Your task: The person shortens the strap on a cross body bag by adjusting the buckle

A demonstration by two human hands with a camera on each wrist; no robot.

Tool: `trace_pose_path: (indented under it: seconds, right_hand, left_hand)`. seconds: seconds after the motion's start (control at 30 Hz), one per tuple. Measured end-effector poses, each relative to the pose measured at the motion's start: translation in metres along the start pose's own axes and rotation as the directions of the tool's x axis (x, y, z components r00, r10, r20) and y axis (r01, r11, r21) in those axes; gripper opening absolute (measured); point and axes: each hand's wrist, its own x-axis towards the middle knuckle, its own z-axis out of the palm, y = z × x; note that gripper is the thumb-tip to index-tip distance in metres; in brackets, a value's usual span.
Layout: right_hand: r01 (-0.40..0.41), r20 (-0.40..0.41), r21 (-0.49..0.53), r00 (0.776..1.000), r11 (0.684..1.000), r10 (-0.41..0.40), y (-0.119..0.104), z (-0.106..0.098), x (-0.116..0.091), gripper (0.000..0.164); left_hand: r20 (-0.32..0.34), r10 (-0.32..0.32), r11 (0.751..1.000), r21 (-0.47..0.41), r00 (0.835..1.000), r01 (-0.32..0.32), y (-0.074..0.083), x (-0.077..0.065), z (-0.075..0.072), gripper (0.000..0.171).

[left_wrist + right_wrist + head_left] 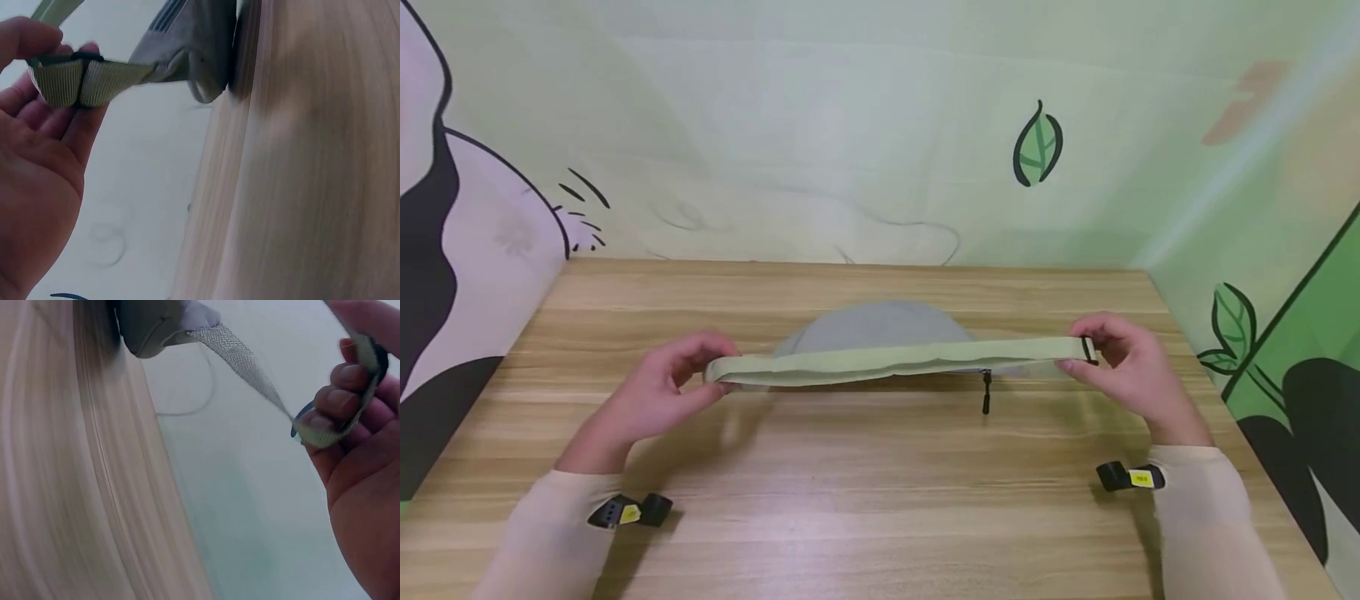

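A grey waist bag (883, 322) with a rounded top is near the back of the table, its pale green webbing strap (887, 360) stretched sideways in front of it. My left hand (658, 387) pinches the strap's left end, where the webbing folds back; a black slider (80, 78) shows there in the left wrist view. At the other end my right hand (1127, 367) holds the strap between thumb and fingers beside a black buckle piece (1087, 350). From the bag's front hangs a black zipper pull (987, 393). The strap covers the bag's lower part in the head view.
The wooden table (850, 475) reaches back to a wall (775, 150) printed with leaves and cartoon shapes. A second printed wall (1292, 300) runs along the right side. Small black devices (631, 511) are worn on both sleeved wrists.
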Motion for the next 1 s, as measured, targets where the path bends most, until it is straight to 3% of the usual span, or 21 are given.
trace_pose_path:
  seconds: [0.07, 0.17, 0.3, 0.33, 0.4, 0.5, 0.6, 0.7, 0.77, 0.87, 1.0]
  right_hand:
    - [-0.003, 0.026, -0.112, 1.0, 0.994, 0.006, -0.001, -0.001, 0.0, 0.03]
    - [0.007, 0.05, -0.232, 0.999, 0.973, 0.004, -0.001, -0.001, 0.0, 0.03]
    - [0.041, 0.075, -0.303, 0.997, 0.952, -0.019, -0.004, -0.001, 0.002, 0.032]
    - [0.053, 0.08, -0.318, 0.996, 0.947, -0.029, -0.005, -0.001, 0.002, 0.033]
    - [0.079, 0.089, -0.345, 0.995, 0.935, -0.051, -0.006, -0.001, 0.003, 0.034]
    - [0.116, 0.098, -0.384, 0.992, 0.916, -0.085, -0.008, -0.001, 0.003, 0.035]
    - [0.129, 0.101, -0.418, 0.99, 0.899, -0.095, -0.009, -0.003, 0.003, 0.035]
    - [0.102, 0.104, -0.443, 0.993, 0.891, -0.062, -0.009, -0.006, 0.001, 0.035]
    - [0.076, 0.11, -0.449, 0.994, 0.89, -0.029, -0.01, -0.008, 0.0, 0.034]
    - [0.019, 0.101, -0.391, 0.995, 0.92, 0.023, -0.011, -0.011, -0.002, 0.033]
    - [-0.027, 0.046, -0.165, 0.998, 0.986, 0.035, -0.011, -0.012, -0.004, 0.033]
  left_hand:
    - [0.005, -0.005, 1.0, 0.006, 1.0, 0.005, 0.002, 0.0, 0.0, 0.036]
    - [0.018, 0.025, 0.993, 0.117, 1.0, -0.027, 0.006, 0.002, 0.005, 0.045]
    - [0.075, 0.141, 0.921, 0.355, 0.987, -0.158, 0.011, 0.01, 0.013, 0.05]
    - [0.088, 0.165, 0.903, 0.388, 0.982, -0.186, 0.012, 0.012, 0.015, 0.047]
    - [0.107, 0.189, 0.888, 0.406, 0.976, -0.216, 0.013, 0.014, 0.018, 0.04]
    - [0.101, 0.15, 0.925, 0.336, 0.984, -0.176, 0.013, 0.013, 0.017, 0.033]
    - [0.069, 0.038, 0.975, 0.215, 0.997, -0.052, 0.015, 0.009, 0.013, 0.029]
    - [0.018, -0.079, 0.99, 0.117, 0.997, 0.077, 0.015, 0.006, 0.008, 0.025]
    - [-0.013, -0.105, 0.993, 0.058, 0.994, 0.105, 0.012, 0.004, 0.006, 0.024]
    - [-0.039, -0.107, 0.994, -0.007, 0.994, 0.107, 0.007, 0.004, 0.004, 0.023]
    - [-0.058, -0.11, 0.993, -0.055, 0.992, 0.106, 0.004, 0.005, 0.003, 0.021]
